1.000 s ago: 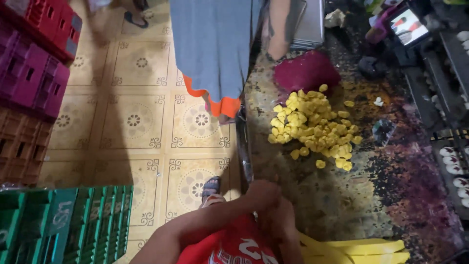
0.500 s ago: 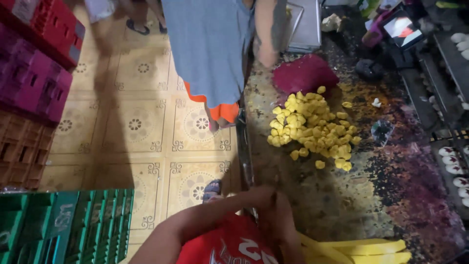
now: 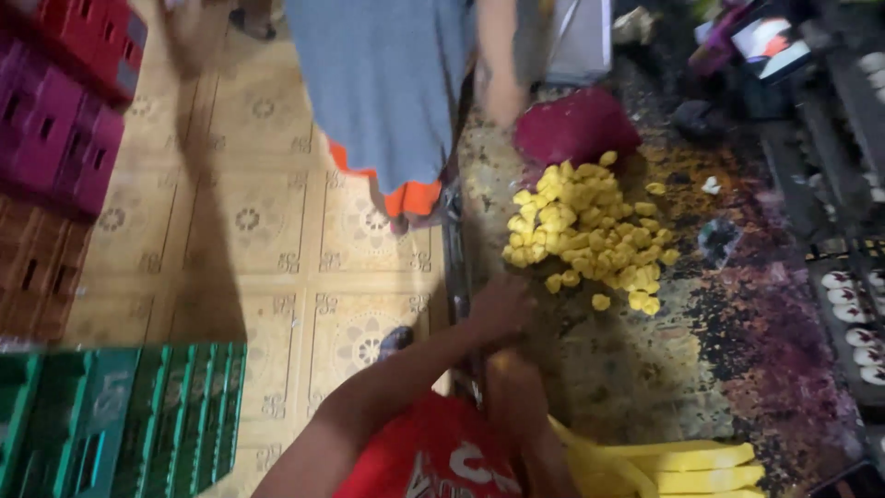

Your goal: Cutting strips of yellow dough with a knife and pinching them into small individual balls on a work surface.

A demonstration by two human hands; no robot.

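Observation:
My left hand (image 3: 498, 309) reaches from the lower left to the near edge of the stained counter (image 3: 737, 332), just below a heap of small yellow pieces (image 3: 590, 226). Its fingers curl downward, and blur hides whether they hold anything. My right hand (image 3: 518, 392) sits close beneath it, closed like a fist, with a bit of yellow piece (image 3: 502, 361) showing at its top. Long yellow strips (image 3: 687, 458) lie on the counter to the right of my right forearm.
Another person in a blue-grey garment with an orange hem (image 3: 387, 101) stands at the counter, one hand (image 3: 502, 97) beside a maroon mound (image 3: 576, 124). Red, magenta and brown crates (image 3: 55, 148) and green crates (image 3: 120, 415) stand on the patterned tiled floor (image 3: 267, 249). Trays of small round items (image 3: 853, 304) line the right.
Both my hands have moved a little up and toward the yellow heap. The other person has stayed in the same place by the maroon mound.

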